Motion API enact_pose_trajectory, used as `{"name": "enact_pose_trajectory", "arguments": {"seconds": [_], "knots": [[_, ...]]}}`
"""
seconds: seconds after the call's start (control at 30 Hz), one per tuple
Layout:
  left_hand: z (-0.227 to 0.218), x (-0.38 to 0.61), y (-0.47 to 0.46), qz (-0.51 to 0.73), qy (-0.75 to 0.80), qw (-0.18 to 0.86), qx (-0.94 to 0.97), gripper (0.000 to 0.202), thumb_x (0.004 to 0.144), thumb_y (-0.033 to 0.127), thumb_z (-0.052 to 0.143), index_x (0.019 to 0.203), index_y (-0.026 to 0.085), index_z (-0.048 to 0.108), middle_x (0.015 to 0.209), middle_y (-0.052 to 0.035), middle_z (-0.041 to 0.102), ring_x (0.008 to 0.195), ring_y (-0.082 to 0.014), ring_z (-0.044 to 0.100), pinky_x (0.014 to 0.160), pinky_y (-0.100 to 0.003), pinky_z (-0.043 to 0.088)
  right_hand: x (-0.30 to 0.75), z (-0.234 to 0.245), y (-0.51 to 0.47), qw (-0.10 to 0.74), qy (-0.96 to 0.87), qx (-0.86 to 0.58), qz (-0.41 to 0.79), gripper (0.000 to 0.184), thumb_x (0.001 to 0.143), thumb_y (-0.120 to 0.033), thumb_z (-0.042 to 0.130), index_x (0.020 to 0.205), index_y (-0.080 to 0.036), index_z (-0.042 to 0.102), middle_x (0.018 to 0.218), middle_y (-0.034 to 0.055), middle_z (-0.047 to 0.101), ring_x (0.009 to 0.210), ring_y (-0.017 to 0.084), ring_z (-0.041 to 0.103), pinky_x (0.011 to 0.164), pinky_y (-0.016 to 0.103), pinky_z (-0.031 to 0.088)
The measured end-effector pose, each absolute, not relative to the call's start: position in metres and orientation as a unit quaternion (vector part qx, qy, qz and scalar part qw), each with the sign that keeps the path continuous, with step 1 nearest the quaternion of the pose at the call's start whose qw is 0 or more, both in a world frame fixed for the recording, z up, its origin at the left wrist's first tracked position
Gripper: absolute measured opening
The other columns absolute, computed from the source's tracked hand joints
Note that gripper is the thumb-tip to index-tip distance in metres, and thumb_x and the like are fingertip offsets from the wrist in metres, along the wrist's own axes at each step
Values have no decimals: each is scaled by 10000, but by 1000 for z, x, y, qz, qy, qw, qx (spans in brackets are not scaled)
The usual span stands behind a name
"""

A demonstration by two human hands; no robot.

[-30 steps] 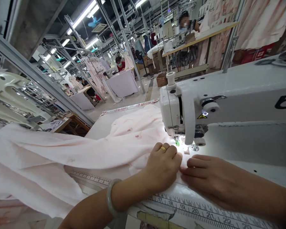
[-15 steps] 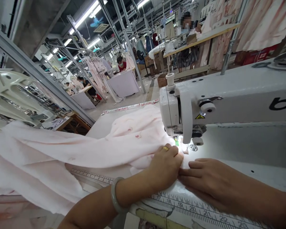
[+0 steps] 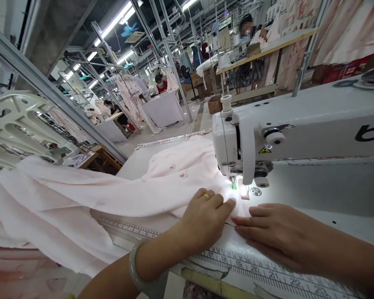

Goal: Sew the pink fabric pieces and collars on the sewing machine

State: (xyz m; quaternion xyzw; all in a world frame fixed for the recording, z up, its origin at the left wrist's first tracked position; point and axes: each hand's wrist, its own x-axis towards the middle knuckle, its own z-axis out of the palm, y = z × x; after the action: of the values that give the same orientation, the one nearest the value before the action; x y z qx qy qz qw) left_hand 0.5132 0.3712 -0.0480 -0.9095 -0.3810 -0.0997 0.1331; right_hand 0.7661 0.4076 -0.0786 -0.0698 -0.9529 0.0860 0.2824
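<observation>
- We see one tabletop [image 3: 132, 162] beyond and to the left of the fingers, much of it covered.
- One pale pink cloth [image 3: 127, 195] stretches from the left hand's fingers away to their left, partly behind the arm; its folds hide how many layers there are.
- One white sewing machine [image 3: 286, 128] stands ahead and to the right of the fingers, its right end and lettering cut off.
- One ruler strip [image 3: 258, 272] runs nearer us than the fingers, interrupted by the left forearm [image 3: 162, 253].
- Two bare hands: the right hand [image 3: 274, 232] lies low, its fingers extended to the cloth's near edge; the left hand [image 3: 207, 220] arches knuckles-up, its fingers bent onto the cloth. We cannot tell whether either pinches it.
- One bangle [image 3: 133, 265] circles that forearm, well behind the fingers.
- One green piece [image 3: 234, 186] sits just beyond the left hand's fingers, too small to identify.
- One yellow ring [image 3: 207, 195] shows on a left-hand finger.
</observation>
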Motion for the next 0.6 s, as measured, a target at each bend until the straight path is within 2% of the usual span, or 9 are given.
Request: {"name": "enact_pose_trajectory", "arguments": {"seconds": [0.07,0.17,0.33,0.43,0.6], "knots": [[-49,518,373,-83,-347,128,-926,176,1066,152,613,1202,151,725,922,-64,706,910,-262,680,873,-409,556,766,-79,406,268,-956,-68,97,352,1182,-121,425,1039,-192,738,963,63,791,813,224,674,704,410,469],[-55,523,380,-67,-321,87,-941,111,1059,161,619,1077,152,728,1099,-102,753,1014,-250,693,935,-398,564,767,-79,405,247,-960,-75,106,344,1176,-126,429,1042,-203,736,915,40,763,779,221,645,686,413,437],[-62,521,404,-60,-312,56,-947,170,1085,145,582,1151,154,738,1183,-74,790,1065,-225,704,1010,-388,563,767,-75,409,266,-951,-95,123,311,1181,-155,447,1163,-196,755,1014,58,806,884,217,732,752,375,543],[-64,519,417,-52,-309,65,-947,196,1103,142,574,1206,158,740,1228,-73,796,1106,-223,709,1031,-387,564,765,-71,412,293,-941,-122,116,338,1180,-178,436,1131,-213,769,1057,65,832,945,225,780,794,360,607],[-64,516,422,-67,-317,64,-944,194,1112,156,598,1241,162,743,1216,-74,795,1102,-226,705,1021,-383,568,770,-68,420,274,-945,-135,117,345,1170,-241,482,1124,-243,823,1078,73,854,994,245,810,767,350,660]]}}
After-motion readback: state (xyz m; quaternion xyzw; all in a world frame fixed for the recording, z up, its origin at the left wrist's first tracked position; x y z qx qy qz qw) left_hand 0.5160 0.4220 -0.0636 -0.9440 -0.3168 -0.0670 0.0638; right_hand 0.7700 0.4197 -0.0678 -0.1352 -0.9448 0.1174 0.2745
